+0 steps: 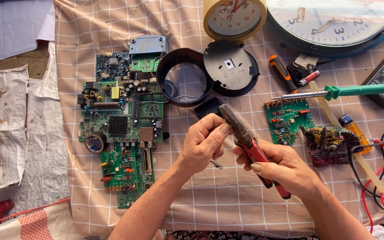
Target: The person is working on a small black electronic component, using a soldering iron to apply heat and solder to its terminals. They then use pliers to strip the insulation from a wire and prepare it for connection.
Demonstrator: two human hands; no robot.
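Green circuit boards [121, 129] lie stacked at the left of the checked cloth surface [210, 200]. Just right, the left hand [203, 142] pinches something tiny, too small to tell, at the pliers' nose; it could slip and vanish. The right hand [283, 166] clenches the red-handled pliers [250, 144], tilted up-left above the cloth.

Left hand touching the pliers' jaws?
Touching. The head view shows the left hand with its fingers pressed against the pliers near the pivot; the right hand grips the red handles.
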